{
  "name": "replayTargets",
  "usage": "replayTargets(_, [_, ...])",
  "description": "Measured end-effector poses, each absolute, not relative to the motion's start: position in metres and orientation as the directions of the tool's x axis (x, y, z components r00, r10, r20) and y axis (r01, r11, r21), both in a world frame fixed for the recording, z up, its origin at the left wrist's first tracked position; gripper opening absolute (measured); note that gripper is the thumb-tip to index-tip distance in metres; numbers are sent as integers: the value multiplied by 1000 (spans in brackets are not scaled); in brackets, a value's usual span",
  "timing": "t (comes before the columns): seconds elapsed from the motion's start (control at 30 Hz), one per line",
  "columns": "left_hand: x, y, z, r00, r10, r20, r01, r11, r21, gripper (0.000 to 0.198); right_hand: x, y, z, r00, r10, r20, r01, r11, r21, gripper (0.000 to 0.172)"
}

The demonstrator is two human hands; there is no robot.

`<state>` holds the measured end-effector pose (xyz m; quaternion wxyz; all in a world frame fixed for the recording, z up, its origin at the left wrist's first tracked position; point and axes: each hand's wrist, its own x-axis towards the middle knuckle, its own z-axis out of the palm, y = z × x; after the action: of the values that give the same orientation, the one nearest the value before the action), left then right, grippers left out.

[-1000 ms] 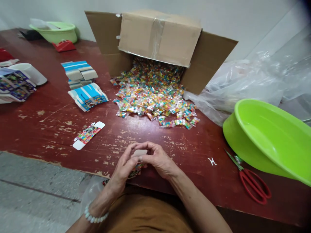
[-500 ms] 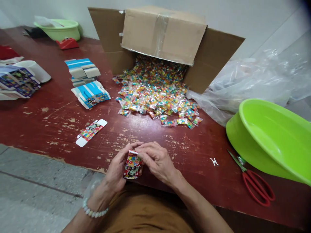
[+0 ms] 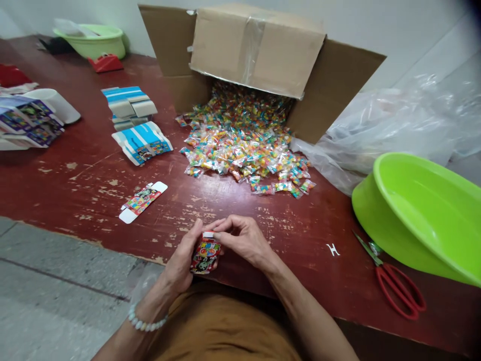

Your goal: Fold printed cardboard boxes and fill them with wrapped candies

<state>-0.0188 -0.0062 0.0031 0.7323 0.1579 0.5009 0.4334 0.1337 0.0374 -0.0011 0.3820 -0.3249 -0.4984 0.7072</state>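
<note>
A small red printed carton (image 3: 206, 254) stands upright at the near edge of the dark red table (image 3: 93, 175). My left hand (image 3: 183, 260) wraps round its left side. My right hand (image 3: 242, 239) pinches the carton's top flap with curled fingers. One flat unfolded carton (image 3: 143, 201) lies on the table to the left of my hands. Farther back, a heap of small clear packets of coloured candy (image 3: 244, 148) spills out of a cardboard box (image 3: 259, 55) lying on its side.
Stacks of flat blue cartons (image 3: 133, 120) and printed cartons (image 3: 28, 123) lie at the left. A green basin (image 3: 424, 215) and red scissors (image 3: 394, 283) are at the right, clear plastic sheeting (image 3: 398, 125) behind them. Another green basin (image 3: 92, 40) and a red tape dispenser (image 3: 105, 62) stand far left.
The carton has turned from lying low between my fingers to standing upright with its printed face showing. My right fingers have shifted onto its top flap.
</note>
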Motion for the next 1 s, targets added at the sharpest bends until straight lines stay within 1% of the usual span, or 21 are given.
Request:
replayTargets(0.07, [-21,-6,3,95,800,-593,-468,562,682,60,136,34,-3,-505,863,23,-107,-37,-994,12])
replayTargets(0.13, [-21,-5,3,65,830,-555,-489,511,707,50,137,29,-5,-501,854,140,3,163,-987,6])
replayTargets(0.2, [-19,-3,3,18,856,-516,-509,452,732,45,134,24,-8,-484,843,236,58,301,-952,8])
replayTargets(0.23, [-19,-2,3,-7,865,-501,-509,428,747,44,131,22,-10,-477,838,264,65,333,-941,11])
replayTargets(0.3, [-20,-3,4,-56,888,-457,-488,375,788,42,125,18,-14,-463,847,259,57,320,-946,14])
replayTargets(0.33, [-23,-5,5,-82,900,-428,-468,344,814,41,123,17,-16,-461,858,225,44,276,-960,15])
replayTargets(0.4, [-35,-14,8,-137,911,-389,-416,303,858,43,121,15,-24,-456,882,118,13,139,-990,27])
replayTargets(0.47, [-53,-30,11,-224,896,-383,-365,287,886,45,123,16,-34,-427,904,5,9,10,-1000,38])
replayTargets(0.53, [-72,-53,11,-349,851,-394,-331,281,901,44,127,19,-45,-391,919,-55,46,-40,-998,37])
replayTargets(0.6, [-89,-78,5,-474,793,-383,-293,268,918,45,129,21,-51,-376,925,-54,99,-18,-995,29])
replayTargets(0.67, [-103,-102,-5,-553,769,-320,-179,265,947,46,130,21,-53,-380,925,-22,149,38,-988,23])
replayTargets(0.73, [-115,-115,-16,-599,777,-191,13,248,969,40,129,20,-51,-377,926,19,193,99,-976,20])
replayTargets(0.8, [-128,-112,-22,-610,790,-59,212,234,949,34,127,19,-50,-374,926,52,234,149,-961,17])
replayTargets(0.87, [-141,-92,-24,-589,806,52,407,240,882,34,126,18,-50,-369,926,80,266,188,-945,15])
replayTargets(0.93, [-155,-57,-22,-527,833,167,607,232,760,39,124,17,-52,-365,924,115,280,227,-933,13])
replayTargets(1.0, [-169,-19,-20,-466,850,244,725,209,656,44,124,16,-54,-364,917,160,273,269,-923,12])
